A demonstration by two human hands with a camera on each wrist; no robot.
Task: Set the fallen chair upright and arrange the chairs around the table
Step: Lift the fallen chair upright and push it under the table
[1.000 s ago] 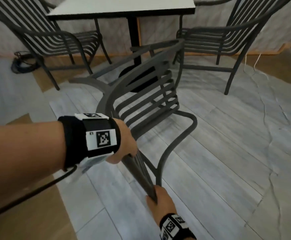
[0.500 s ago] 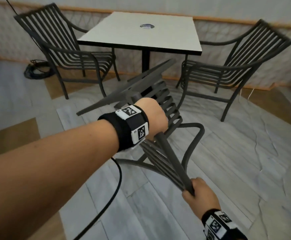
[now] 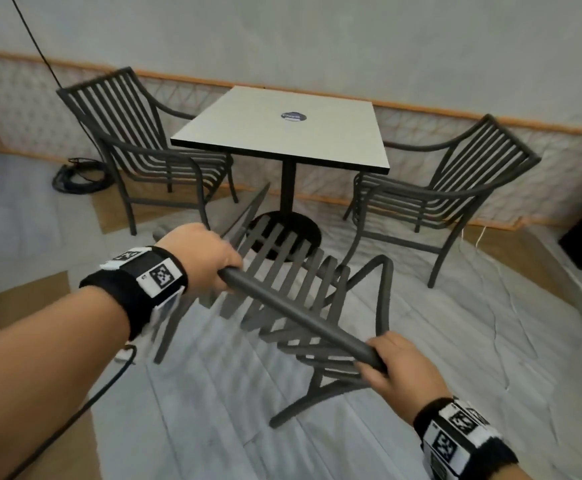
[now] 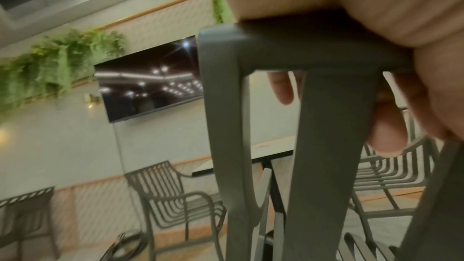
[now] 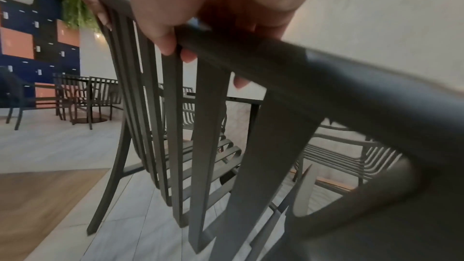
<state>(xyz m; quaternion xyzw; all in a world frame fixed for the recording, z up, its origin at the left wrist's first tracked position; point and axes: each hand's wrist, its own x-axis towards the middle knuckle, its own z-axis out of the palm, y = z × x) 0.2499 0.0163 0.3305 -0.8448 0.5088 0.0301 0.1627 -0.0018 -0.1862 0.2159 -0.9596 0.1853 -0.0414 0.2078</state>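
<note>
- The left hand [image 3: 199, 258] reached forward with its back turned up, fingers curled tightly round the left end of the top rail [image 3: 296, 306] of the near chair [image 3: 282, 271].
- The right hand [image 3: 398, 370] sat lower and nearer the person, fingers wrapped round the rail's right end.
- In the left wrist view, fingertips [image 4: 283, 88] showed beneath the rail, between the back slats.
- The rail ran from upper left to lower right.
- The chair stood on the pale floor, seat facing the table [image 3: 282, 133].
- It was near the pedestal base, between the left chair [image 3: 137, 140] and right chair [image 3: 456, 188].
</note>
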